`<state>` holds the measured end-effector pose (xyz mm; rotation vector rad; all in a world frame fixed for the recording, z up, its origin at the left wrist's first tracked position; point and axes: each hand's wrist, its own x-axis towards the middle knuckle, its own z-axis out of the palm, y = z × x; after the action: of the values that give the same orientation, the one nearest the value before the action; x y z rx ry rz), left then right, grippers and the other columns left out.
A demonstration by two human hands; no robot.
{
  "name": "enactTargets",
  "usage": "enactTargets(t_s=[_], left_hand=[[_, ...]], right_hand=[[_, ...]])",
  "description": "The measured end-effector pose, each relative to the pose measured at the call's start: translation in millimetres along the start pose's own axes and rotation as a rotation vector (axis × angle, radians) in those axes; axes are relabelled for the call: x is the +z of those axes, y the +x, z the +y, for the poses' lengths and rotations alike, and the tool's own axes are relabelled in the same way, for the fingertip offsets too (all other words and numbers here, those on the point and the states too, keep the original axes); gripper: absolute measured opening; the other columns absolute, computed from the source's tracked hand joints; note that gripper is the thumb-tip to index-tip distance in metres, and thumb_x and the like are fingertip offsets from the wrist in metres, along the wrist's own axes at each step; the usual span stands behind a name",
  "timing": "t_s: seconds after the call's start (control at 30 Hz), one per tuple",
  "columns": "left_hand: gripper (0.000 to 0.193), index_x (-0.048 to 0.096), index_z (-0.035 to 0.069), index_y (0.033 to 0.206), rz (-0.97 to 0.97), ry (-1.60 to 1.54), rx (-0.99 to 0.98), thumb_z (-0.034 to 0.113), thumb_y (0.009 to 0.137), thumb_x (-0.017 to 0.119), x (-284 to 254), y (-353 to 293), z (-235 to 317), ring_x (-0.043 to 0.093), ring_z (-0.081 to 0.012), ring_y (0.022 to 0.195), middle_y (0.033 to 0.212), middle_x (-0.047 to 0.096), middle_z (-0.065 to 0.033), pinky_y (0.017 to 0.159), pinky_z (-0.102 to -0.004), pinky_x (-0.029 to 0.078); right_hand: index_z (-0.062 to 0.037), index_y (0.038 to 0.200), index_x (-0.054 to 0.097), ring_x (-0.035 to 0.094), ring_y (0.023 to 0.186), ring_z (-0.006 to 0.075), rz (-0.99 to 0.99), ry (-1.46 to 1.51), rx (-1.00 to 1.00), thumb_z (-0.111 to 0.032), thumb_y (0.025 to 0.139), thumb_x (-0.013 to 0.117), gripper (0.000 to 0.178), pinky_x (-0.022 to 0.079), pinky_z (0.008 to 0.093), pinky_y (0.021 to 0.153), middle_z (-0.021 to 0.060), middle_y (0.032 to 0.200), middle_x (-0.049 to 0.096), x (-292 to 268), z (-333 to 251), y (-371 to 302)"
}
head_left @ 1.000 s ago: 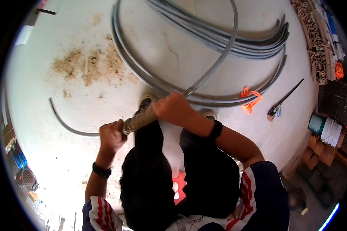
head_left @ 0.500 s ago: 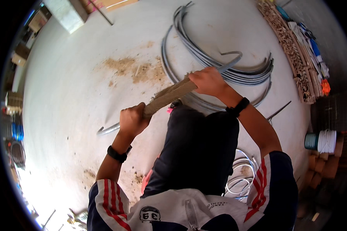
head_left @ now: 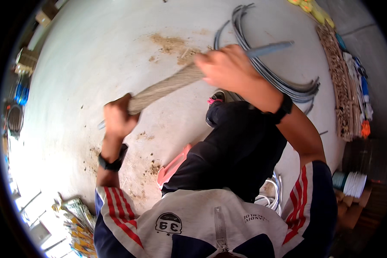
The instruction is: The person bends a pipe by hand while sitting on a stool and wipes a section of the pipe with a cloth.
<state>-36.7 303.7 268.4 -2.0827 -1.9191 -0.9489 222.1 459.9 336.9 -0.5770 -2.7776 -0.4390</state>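
Note:
A length of grey pipe (head_left: 271, 48) runs slantwise in front of me, lower at the left and higher at the right. Coarse brown cloth (head_left: 167, 88) covers its middle stretch between my hands. My left hand (head_left: 121, 115) is closed around the cloth's left end, with a short pipe tip showing beyond the fist. At the other end, my right hand (head_left: 230, 64) grips where cloth meets bare pipe, its fingers slightly smeared by motion. The pipe's right end sticks out past this hand. Whatever lies under the cloth is hidden.
Coiled grey pipes (head_left: 284, 88) lie on the floor ahead right. A pink plastic stool (head_left: 174, 165) is by my leg, and a white coil (head_left: 271, 195) at my right. Stacked brown strips (head_left: 342, 86) line the right side; sacks (head_left: 79, 223) stand lower left.
My hands have moved farther apart, the left one leftward and the right one upward, with pipe and cloth. The view has shifted, and my leg has moved, showing more of the pink stool.

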Motion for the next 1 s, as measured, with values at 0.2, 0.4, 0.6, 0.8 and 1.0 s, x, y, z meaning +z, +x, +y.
enactTargets(t_s=[0.2, 0.4, 0.6, 0.8, 1.0], left_hand=[[0.010, 0.056, 0.000, 0.072, -0.047, 0.008, -0.015, 0.007, 0.066, 0.059, -22.5, -25.7, -55.0, 0.052, -0.0358, 0.047, 0.054, 0.050, -0.0179, 0.046, -0.0353, 0.042], [0.012, 0.058, 0.003, 0.075, -0.288, -0.077, -0.077, 0.013, 0.070, 0.064, 24.4, -17.9, -50.6, 0.056, -0.0410, 0.056, 0.058, 0.054, -0.0196, 0.050, -0.0410, 0.044], [0.015, 0.054, 0.002, 0.071, -0.308, -0.095, -0.104, 0.012, 0.071, 0.065, 53.3, -9.6, -48.3, 0.054, -0.0419, 0.056, 0.058, 0.053, -0.0196, 0.050, -0.0415, 0.044], [0.016, 0.054, 0.002, 0.074, -0.325, -0.110, -0.131, 0.011, 0.070, 0.067, 57.0, -17.6, -48.7, 0.053, -0.0430, 0.057, 0.059, 0.052, -0.0203, 0.050, -0.0413, 0.044], [0.015, 0.059, 0.005, 0.078, -0.253, 0.029, -0.039, 0.013, 0.068, 0.067, 61.0, -10.0, -16.0, 0.057, -0.0416, 0.058, 0.062, 0.056, -0.0199, 0.051, -0.0426, 0.046]], right_hand=[[-0.0031, 0.077, 0.062, 0.064, 0.054, 0.0238, -0.069, 0.012, -0.003, -0.013, 0.067, 0.067, 0.016, 0.047, 0.0374, 0.048, 0.0087, 0.056, 0.060, -2.2, -43.7, 36.1], [-0.0045, 0.070, 0.063, 0.065, 0.057, 0.0272, -0.159, 0.225, 0.101, -0.021, 0.065, 0.073, 0.020, 0.048, 0.0381, 0.050, 0.0114, 0.060, 0.062, 74.3, -41.0, -5.1], [-0.0051, 0.065, 0.062, 0.064, 0.057, 0.0297, -0.075, 0.269, 0.154, -0.020, 0.063, 0.071, 0.018, 0.048, 0.0400, 0.051, 0.0121, 0.059, 0.061, 83.8, -24.2, -23.1], [-0.0049, 0.063, 0.059, 0.064, 0.057, 0.0298, -0.014, 0.290, 0.138, -0.020, 0.063, 0.069, 0.018, 0.048, 0.0400, 0.051, 0.0112, 0.056, 0.059, 87.3, -22.9, -34.6], [-0.0065, 0.063, 0.058, 0.063, 0.052, 0.0281, -0.060, 0.304, 0.215, -0.019, 0.065, 0.065, 0.014, 0.047, 0.0392, 0.048, 0.0093, 0.054, 0.059, 78.7, -33.2, -41.5]])
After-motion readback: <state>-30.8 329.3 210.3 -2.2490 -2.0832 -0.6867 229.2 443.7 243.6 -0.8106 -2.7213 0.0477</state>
